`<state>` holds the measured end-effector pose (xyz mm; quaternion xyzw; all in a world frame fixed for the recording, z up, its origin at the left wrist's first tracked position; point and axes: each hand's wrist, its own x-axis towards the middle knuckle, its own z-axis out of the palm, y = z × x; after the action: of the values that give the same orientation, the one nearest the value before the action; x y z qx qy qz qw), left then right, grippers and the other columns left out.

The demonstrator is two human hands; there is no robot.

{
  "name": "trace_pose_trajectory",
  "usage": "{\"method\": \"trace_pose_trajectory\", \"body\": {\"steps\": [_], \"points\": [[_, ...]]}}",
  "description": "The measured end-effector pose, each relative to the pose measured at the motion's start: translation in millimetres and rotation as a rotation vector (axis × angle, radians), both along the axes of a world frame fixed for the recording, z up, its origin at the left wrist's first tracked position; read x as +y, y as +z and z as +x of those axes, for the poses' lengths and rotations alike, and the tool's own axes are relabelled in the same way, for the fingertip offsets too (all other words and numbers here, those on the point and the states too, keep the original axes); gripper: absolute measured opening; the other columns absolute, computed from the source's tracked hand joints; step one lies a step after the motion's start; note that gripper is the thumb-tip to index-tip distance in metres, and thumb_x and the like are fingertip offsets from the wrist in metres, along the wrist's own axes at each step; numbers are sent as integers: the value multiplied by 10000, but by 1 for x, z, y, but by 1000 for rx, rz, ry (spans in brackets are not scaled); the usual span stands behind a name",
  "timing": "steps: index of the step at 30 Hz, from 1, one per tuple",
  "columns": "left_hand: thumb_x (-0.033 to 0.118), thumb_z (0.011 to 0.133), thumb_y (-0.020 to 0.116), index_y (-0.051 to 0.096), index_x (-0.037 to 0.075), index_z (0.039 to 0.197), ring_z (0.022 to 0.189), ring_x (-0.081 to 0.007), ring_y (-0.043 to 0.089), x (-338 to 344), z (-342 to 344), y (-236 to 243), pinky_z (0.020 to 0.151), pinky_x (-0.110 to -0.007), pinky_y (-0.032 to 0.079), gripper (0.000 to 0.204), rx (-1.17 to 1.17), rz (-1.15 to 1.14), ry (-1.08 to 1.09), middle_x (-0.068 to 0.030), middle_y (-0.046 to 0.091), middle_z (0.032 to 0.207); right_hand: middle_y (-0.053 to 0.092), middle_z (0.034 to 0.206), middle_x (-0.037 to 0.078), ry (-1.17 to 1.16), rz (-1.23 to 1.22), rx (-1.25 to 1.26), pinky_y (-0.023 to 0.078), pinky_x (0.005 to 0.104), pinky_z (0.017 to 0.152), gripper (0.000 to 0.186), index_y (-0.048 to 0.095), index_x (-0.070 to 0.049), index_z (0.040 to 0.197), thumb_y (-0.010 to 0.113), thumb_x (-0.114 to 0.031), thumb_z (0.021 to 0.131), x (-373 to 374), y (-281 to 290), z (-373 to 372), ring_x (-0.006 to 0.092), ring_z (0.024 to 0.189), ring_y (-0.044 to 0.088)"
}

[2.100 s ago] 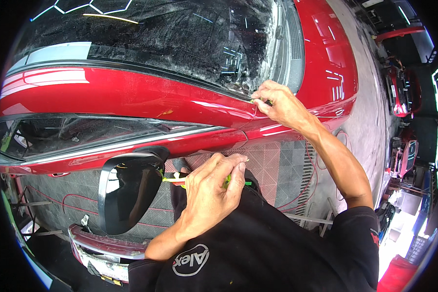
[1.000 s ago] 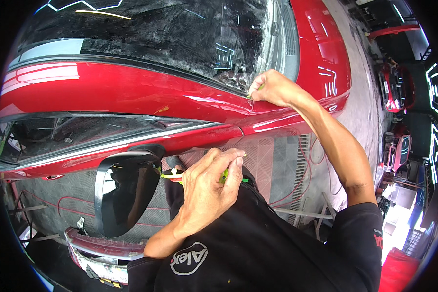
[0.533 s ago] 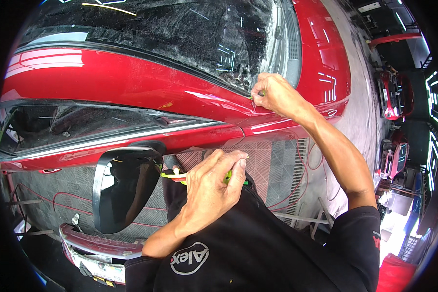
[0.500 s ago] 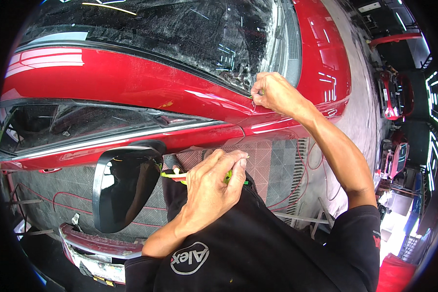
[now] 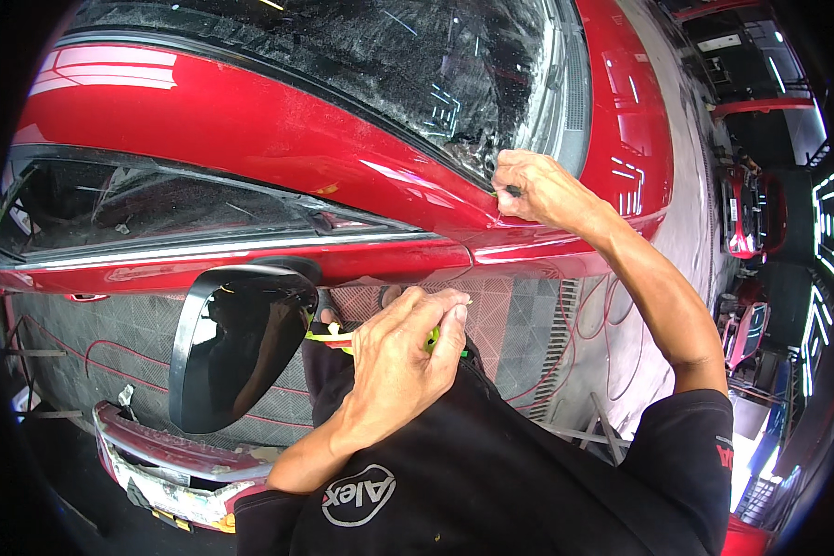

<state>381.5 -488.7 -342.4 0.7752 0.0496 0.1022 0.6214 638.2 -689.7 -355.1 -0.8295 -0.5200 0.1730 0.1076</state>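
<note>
My right hand pinches something small, mostly hidden by the fingers, at the lower corner of the dusty windshield. Its fingertips meet the edge of the red car body, where glass and bodywork join. Below the car's side, in front of my shirt, my left hand is closed around a slim yellow-green and red object. One end of it sticks out past the palm; its kind is unclear. Thumb and forefinger are nearly together, with a tiny pale bit at their tips.
A black side mirror juts out left of my left hand. Red hoses lie on the tiled floor. A detached bumper rests at lower left, near metal stand legs. Other red cars stand at far right.
The view has shifted slightly, so the car sits a little differently in it. My right hand stays at the windshield corner, its fingers slightly re-angled. My left hand keeps its grip.
</note>
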Motion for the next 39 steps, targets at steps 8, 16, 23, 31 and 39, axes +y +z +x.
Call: {"method": "trace_pose_trajectory", "body": {"steps": [8,16,23,31,39], "points": [[51,975,733,776,12,1092,752,-272,707,-2,4,-5,714,-367,523,130,10,0,46,-129,736,898,526,840,153,59,61,-10,493,467,815,137,572,16,799,704,-19,793,-4,-10,5,357,858,578],[54,983,728,770,-2,1090,746,-278,696,-3,10,-2,730,-367,527,128,44,8,34,-142,730,901,501,822,143,70,81,43,475,468,807,173,534,0,769,706,-21,767,-3,-11,8,347,837,555],[37,983,724,760,-24,1091,774,-279,715,-4,15,-4,722,-357,545,130,42,17,24,-161,738,920,499,825,117,71,67,55,462,447,838,179,525,-14,735,690,-47,795,-3,-10,8,315,868,546],[34,986,719,757,-29,1091,770,-276,716,-4,18,-4,723,-356,548,128,60,21,13,-159,740,920,494,831,123,63,49,80,469,449,816,189,509,-9,732,683,-50,792,-4,-11,9,319,868,542],[34,987,718,752,-32,1097,767,-273,703,-4,21,-5,721,-357,539,133,46,21,17,-161,728,905,486,837,124,59,82,125,466,448,792,175,506,-4,753,672,-43,791,-6,-10,9,321,872,533]]}}
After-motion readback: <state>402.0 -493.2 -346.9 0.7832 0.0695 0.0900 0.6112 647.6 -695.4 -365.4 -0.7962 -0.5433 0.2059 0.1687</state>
